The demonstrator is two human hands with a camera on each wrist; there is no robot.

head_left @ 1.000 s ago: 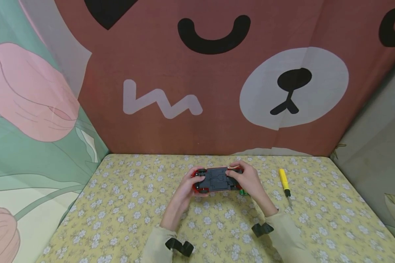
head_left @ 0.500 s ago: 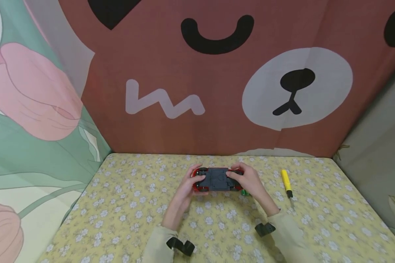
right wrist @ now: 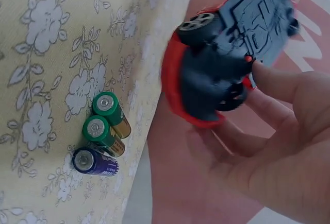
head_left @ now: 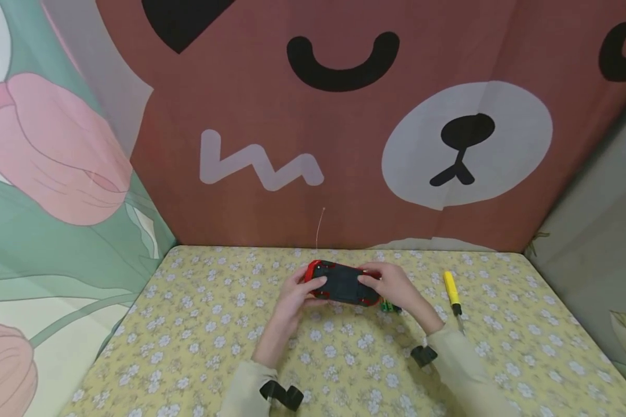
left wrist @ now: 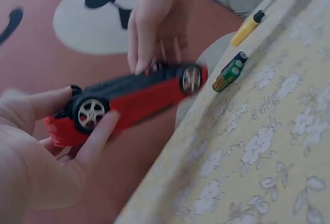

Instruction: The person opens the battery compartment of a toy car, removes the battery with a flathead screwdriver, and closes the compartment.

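A red toy car (head_left: pixel 341 284) is held between both hands above the table, its dark underside turned up to the head view. My left hand (head_left: pixel 291 295) grips one end, with the thumb on the underside; in the left wrist view its fingers lie beside a wheel (left wrist: pixel 91 114). At the other end my right hand (head_left: pixel 399 288) holds the car, its thumb (right wrist: pixel 276 80) pressing near the base by a wheel. From the car's far side a thin wire (head_left: pixel 318 231) sticks up. Two green batteries (right wrist: pixel 104 134) and a purple battery (right wrist: pixel 95 162) lie just below the right hand.
A yellow-handled screwdriver (head_left: pixel 451 292) lies on the table to the right of the right hand. The flowered tablecloth (head_left: pixel 198 347) reaches back to a hanging cloth (head_left: pixel 250 214) printed with a bear.
The car has tilted, its left end rising and its right end dropping in the head view. The thin wire now shows above it. Both hands keep their hold, and more of the batteries shows.
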